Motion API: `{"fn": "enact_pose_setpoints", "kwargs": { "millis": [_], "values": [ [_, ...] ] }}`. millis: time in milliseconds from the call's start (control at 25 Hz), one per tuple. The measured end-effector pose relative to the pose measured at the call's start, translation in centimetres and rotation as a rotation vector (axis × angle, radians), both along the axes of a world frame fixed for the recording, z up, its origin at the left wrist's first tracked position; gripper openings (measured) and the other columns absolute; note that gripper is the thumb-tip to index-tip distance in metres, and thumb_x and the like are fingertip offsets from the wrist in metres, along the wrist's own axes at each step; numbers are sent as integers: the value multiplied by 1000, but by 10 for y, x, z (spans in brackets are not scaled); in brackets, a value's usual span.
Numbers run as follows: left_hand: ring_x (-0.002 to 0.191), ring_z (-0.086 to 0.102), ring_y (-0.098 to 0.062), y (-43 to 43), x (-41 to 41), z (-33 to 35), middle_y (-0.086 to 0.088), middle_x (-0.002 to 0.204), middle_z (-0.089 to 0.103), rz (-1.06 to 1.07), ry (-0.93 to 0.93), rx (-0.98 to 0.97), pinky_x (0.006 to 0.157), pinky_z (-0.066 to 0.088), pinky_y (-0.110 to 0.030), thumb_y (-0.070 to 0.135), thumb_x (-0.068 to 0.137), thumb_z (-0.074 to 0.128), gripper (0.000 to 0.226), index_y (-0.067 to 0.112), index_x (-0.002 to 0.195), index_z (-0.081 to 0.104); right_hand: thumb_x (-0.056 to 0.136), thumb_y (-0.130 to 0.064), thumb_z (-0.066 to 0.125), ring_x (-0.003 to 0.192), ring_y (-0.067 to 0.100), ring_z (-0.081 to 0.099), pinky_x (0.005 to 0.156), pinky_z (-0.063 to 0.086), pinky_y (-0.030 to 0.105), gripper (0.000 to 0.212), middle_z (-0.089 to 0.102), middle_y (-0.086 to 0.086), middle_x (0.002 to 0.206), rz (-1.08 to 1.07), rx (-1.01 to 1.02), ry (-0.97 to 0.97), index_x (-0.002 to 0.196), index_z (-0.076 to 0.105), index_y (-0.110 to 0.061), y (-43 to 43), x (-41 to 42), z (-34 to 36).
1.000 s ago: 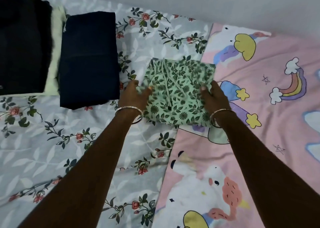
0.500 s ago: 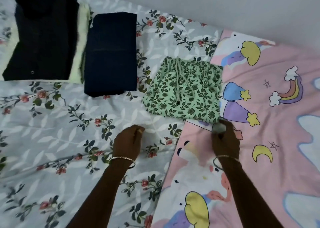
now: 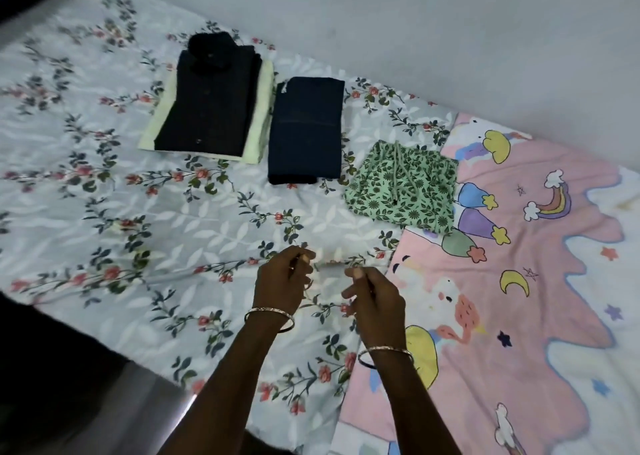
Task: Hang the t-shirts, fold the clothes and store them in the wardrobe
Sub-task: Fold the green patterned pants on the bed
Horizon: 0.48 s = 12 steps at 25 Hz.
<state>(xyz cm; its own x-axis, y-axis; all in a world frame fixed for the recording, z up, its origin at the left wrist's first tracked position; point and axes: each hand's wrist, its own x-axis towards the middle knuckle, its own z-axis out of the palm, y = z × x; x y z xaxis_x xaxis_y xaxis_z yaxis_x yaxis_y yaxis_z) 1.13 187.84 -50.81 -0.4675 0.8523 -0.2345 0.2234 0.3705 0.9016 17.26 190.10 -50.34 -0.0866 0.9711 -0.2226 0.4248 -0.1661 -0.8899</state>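
Left hand (image 3: 285, 276): fingers curled, thumb against them, forearm bare, reaching forward. Right hand (image 3: 375, 299): just beside it, fingers loosely curled, thumb forward. Whether either pinches anything cannot be told.

Mostly under the black shirt (image 3: 211, 108), a pale yellow garment (image 3: 265, 108); floral sheet (image 3: 69, 177) blurry at left.

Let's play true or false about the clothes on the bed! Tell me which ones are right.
1. The green flowery garment lies folded on the bed. True.
2. The black shirt lies under the pale yellow cloth. False: it lies on top.
3. The navy garment lies between the shirt and the green one. True.
4. The left hand holds the green garment. False: it and the right hand are apart from it.
5. The pink blanket shows a rainbow. True.
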Motion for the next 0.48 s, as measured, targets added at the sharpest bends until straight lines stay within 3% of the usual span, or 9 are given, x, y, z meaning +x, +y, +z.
{"fn": "enact_pose_setpoints", "kwargs": {
  "millis": [120, 320, 480],
  "values": [
    [64, 69, -12, -61, -28, 42, 0, 82, 72, 86, -13, 19, 60, 51, -19, 10, 99, 54, 19, 20, 96, 70, 104, -31, 50, 57, 10, 65, 60, 55, 33, 25, 69, -4, 68, 75, 77, 10, 98, 70, -19, -40, -40, 44],
    [67, 71, -21, -176, -89, 117, -5, 79, 71, 205, -6, 48, 66, 58, -33, 7, 98, 53, 20, 13, 98, 71, 105, -28, 50, 55, 15, 64, 58, 52, 28, 25, 69, 0, 68, 143, 65, 83, 100, 71, -15, -131, -115, 115],
    [65, 69, -20, -257, -133, 166, -6, 78, 71, 384, -23, 93, 61, 54, -27, 8, 98, 52, 20, 11, 100, 71, 104, -28, 50, 52, 13, 64, 57, 52, 27, 26, 70, 1, 66, 258, 69, 129, 98, 72, -16, -204, -170, 166]
  ]
}}
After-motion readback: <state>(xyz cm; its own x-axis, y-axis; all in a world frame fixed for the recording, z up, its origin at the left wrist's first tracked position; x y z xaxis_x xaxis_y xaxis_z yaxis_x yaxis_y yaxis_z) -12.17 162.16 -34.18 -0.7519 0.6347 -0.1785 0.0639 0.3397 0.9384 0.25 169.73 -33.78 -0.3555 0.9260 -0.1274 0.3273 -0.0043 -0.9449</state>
